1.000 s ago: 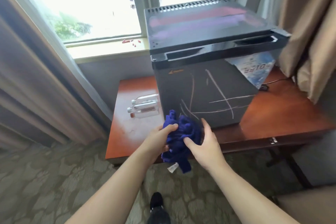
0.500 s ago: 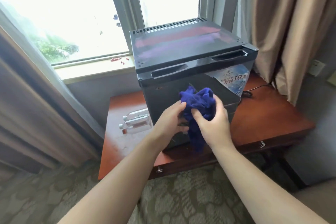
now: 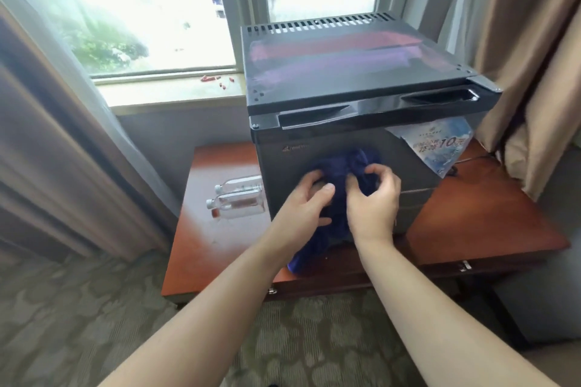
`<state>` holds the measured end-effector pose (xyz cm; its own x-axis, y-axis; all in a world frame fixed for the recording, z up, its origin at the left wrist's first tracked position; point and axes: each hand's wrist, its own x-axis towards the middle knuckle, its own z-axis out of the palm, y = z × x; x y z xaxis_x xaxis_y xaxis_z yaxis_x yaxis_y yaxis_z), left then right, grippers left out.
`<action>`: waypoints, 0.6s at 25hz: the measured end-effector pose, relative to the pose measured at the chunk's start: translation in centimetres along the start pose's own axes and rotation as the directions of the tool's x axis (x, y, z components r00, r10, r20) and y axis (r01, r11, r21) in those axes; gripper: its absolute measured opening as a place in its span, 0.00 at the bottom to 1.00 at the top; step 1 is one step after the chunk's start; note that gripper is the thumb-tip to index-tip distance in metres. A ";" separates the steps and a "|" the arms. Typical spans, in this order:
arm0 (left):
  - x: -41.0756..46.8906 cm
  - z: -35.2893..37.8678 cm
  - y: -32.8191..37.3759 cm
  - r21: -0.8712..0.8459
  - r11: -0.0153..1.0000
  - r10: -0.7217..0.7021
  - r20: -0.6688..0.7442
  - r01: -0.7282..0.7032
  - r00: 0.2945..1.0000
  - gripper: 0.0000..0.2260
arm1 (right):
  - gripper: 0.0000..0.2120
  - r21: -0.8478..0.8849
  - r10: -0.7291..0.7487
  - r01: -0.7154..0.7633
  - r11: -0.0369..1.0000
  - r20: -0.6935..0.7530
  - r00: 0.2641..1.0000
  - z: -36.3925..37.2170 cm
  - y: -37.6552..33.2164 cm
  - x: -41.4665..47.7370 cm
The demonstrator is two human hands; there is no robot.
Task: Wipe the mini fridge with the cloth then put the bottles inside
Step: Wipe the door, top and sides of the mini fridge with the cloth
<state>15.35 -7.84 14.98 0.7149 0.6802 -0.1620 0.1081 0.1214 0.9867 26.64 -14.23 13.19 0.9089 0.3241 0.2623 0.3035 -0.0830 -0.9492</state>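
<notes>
A black mini fridge (image 3: 352,72) stands shut on a reddish wooden table (image 3: 490,229) by the window. A dark blue cloth (image 3: 341,166) is bunched against the fridge's front door, its tail hanging toward the table edge. My left hand (image 3: 303,204) and my right hand (image 3: 374,198) both grip the cloth, side by side, in front of the door. Two clear plastic bottles (image 3: 237,196) lie on their sides on the table left of the fridge, caps pointing left.
A blue-and-white leaflet (image 3: 440,144) is stuck to the door's upper right. Curtains hang on both sides. A windowsill (image 3: 176,94) with small red bits runs behind the table. A black cable lies right of the fridge. Patterned carpet covers the floor below.
Both hands have lifted the cloth from below the table edge up against the fridge door. The view has come closer to the fridge, and the scratch marks seen earlier are now behind the hands.
</notes>
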 end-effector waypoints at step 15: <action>5.7 18.5 -0.1 0.000 0.999 -0.043 -0.220 0.044 0.975 0.08 | 0.12 -0.021 0.064 -0.061 0.998 0.207 0.976 -12.2 7.8 12.7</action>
<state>32.18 -17.38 14.17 0.5403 0.8167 -0.2027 0.1394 0.1508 0.9787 44.02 -22.22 11.27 0.8476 0.5061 0.1591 0.2531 -0.1221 -0.9597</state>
